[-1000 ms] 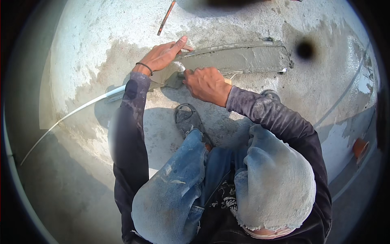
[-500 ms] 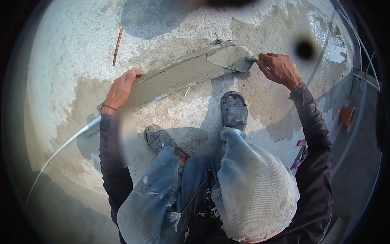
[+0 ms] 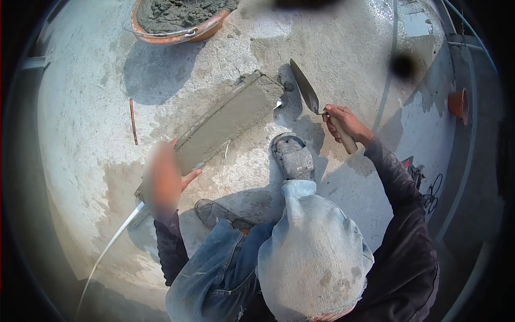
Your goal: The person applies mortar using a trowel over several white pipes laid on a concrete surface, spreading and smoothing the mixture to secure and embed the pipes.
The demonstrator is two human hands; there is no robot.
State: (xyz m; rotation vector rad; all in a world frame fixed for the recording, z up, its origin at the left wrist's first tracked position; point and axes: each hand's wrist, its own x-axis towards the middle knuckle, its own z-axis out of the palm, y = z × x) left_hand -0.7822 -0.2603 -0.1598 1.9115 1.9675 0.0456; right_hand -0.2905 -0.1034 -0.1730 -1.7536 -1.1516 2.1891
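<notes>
A long, narrow slab coated in smooth wet mortar (image 3: 220,121) lies slantwise on the concrete, its far end pointing up and right. My left hand (image 3: 163,177) straddles its near left end, thumb at one long edge and fingertips at the other; a blurred patch covers most of that hand. My right hand (image 3: 346,124) is closed around the wooden handle of a pointed trowel (image 3: 306,88). The blade is off the slab, to the right of its far end, tip pointing up and left. Beside the slab's left end runs a white hose (image 3: 110,244).
An orange bucket (image 3: 206,31) full of wet mortar stands at the far left. Below it lies a thin reddish-brown rod (image 3: 133,122). At right are an orange pot (image 3: 457,103) and a small dark object with a cord (image 3: 416,174). My sandalled foot (image 3: 294,155) is near the slab.
The trowel has come off the slab's right end and swung clear to the right. My left hand has shifted its thumb to the near edge. The mortar bucket has come into view.
</notes>
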